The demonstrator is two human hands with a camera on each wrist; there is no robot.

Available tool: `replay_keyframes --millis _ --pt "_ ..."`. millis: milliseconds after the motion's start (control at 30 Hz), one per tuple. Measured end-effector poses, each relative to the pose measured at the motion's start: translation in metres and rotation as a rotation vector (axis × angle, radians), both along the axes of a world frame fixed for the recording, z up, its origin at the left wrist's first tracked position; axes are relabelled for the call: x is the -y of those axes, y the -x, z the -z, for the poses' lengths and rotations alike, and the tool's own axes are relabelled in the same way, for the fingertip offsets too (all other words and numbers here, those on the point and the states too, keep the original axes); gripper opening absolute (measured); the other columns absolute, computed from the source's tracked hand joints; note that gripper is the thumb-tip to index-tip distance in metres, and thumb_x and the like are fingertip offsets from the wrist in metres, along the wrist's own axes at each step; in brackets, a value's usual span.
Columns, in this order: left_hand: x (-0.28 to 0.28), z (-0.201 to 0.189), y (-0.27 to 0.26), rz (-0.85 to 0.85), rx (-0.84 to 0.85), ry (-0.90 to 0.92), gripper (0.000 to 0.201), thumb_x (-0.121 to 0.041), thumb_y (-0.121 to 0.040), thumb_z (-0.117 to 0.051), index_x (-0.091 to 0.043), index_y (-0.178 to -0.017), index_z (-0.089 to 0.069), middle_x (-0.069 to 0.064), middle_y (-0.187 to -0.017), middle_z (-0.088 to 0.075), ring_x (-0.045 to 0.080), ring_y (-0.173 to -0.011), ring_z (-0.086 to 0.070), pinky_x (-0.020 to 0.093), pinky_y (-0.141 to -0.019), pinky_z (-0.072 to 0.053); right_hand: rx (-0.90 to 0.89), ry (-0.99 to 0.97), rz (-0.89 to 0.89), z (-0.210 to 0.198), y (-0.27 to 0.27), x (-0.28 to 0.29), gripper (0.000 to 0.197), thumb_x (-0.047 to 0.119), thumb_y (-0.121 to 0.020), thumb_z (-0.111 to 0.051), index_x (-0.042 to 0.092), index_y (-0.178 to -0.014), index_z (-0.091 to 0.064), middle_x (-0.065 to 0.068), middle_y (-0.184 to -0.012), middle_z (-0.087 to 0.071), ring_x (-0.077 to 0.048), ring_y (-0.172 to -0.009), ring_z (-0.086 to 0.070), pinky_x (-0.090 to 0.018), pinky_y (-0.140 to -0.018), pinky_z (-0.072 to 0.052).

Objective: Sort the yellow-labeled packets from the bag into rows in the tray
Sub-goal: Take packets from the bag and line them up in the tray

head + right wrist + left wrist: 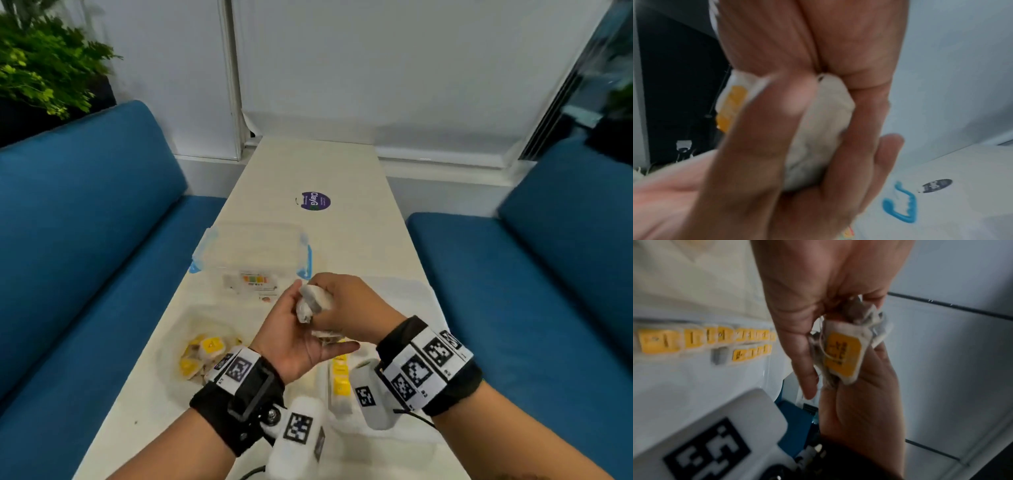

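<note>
Over the table's near end, my right hand (352,305) grips a bundle of white packets (313,303) from above. My left hand (291,329) lies palm up under it, fingers fairly straight against the bundle, thumb stretched right. In the left wrist view, one packet of the bundle shows its yellow label (842,353) between the right hand (807,296) and the left palm (863,402). The right wrist view shows the packets (818,129) pressed between both hands. A clear bag (178,329) with several yellow-labeled packets (202,353) lies at the left. The white tray (411,294) below my hands holds rows of yellow-labeled packets (705,339).
A clear lidded box with blue clips (253,253) stands just beyond the hands. A purple round sticker (315,201) marks the middle of the table. Blue sofas (85,240) flank the narrow table on both sides. A plant (44,61) stands at the far left.
</note>
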State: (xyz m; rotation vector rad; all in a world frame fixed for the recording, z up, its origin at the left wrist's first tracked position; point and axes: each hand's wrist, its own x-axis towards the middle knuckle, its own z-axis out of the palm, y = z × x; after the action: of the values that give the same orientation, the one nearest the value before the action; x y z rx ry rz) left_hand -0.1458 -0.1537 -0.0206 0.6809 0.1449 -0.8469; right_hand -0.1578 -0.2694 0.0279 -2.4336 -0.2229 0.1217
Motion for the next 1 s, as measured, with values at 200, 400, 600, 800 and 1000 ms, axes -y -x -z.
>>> replay_keyframes --millis 200,400,600,800,1000 --pt "0.038 0.009 0.000 0.020 -0.079 -0.009 0.038 -0.037 -0.092 -0.042 -0.011 -0.089 -0.070 0.010 -0.082 -0.072 0.021 -0.070 -0.071 0.029 -0.057 -0.058 -0.021 0.240 0.086 0.021 0.013 0.033 0.047 0.043 -0.071 -0.071 0.024 -0.109 -0.052 -0.001 -0.109 -0.047 -0.020 -0.105 -0.041 -0.034 -0.084 -0.038" --pt "0.053 0.020 -0.001 0.007 -0.097 -0.026 0.035 -0.036 -0.093 -0.045 -0.010 -0.101 -0.067 0.010 -0.086 -0.072 0.021 -0.071 -0.070 0.031 -0.059 -0.057 0.063 -0.067 0.231 0.020 0.026 0.062 0.059 0.037 -0.075 -0.075 0.025 -0.129 -0.054 0.005 -0.113 -0.044 -0.010 -0.113 -0.039 -0.019 -0.095 -0.032" --pt "0.061 0.023 0.004 0.035 -0.106 -0.044 0.037 -0.039 -0.093 -0.042 -0.008 -0.095 -0.062 0.009 -0.063 -0.066 0.018 -0.051 -0.065 0.024 -0.047 -0.054 0.048 -0.154 0.334 0.029 0.029 0.070 0.029 0.016 -0.074 -0.075 0.020 -0.101 -0.068 0.005 -0.099 -0.058 -0.009 -0.093 -0.052 -0.017 -0.078 -0.043" --pt "0.067 0.033 0.002 0.005 -0.050 -0.193 0.025 -0.034 -0.090 -0.051 -0.011 -0.093 -0.063 0.006 -0.063 -0.063 0.013 -0.048 -0.060 0.016 -0.036 -0.046 0.007 -0.119 0.339 0.038 0.029 0.069 0.027 0.023 -0.077 -0.072 0.020 -0.104 -0.067 0.004 -0.102 -0.060 -0.007 -0.092 -0.051 -0.012 -0.072 -0.039" --pt "0.066 0.035 0.001 -0.005 -0.090 -0.191 0.030 -0.036 -0.089 -0.051 -0.010 -0.086 -0.065 0.007 -0.066 -0.064 0.012 -0.046 -0.058 0.014 -0.036 -0.043 0.015 -0.472 0.371 0.026 0.030 0.084 0.030 -0.003 -0.089 -0.047 0.017 -0.099 -0.067 0.003 -0.072 -0.054 0.003 -0.061 -0.049 -0.006 -0.059 -0.040"
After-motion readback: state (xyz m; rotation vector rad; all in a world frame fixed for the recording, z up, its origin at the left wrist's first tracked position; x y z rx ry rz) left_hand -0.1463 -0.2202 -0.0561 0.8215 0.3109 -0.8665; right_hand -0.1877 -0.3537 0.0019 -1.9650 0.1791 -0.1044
